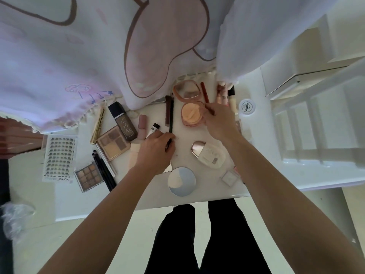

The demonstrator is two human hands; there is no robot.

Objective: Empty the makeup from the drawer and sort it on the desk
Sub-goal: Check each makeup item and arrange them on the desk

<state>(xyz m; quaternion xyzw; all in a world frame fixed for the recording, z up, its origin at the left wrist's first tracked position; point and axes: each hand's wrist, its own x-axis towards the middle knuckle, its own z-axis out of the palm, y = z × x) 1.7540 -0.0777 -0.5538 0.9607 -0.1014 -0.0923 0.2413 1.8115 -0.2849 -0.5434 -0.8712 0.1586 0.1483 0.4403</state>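
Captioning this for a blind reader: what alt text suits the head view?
From above, two hands work over a makeup-strewn white desk: the left hand grips a dark pencil, the right hand pinches a reddish pencil beside an open peach compact.

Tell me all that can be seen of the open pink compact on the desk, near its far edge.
The pink compact lies open on the white desk. It looks like glossy plastic. Its round base holds an orange puff; the hinged lid, raised behind the base, carries a mirror. The right hand covers the base's right rim, and whether it touches there cannot be told.
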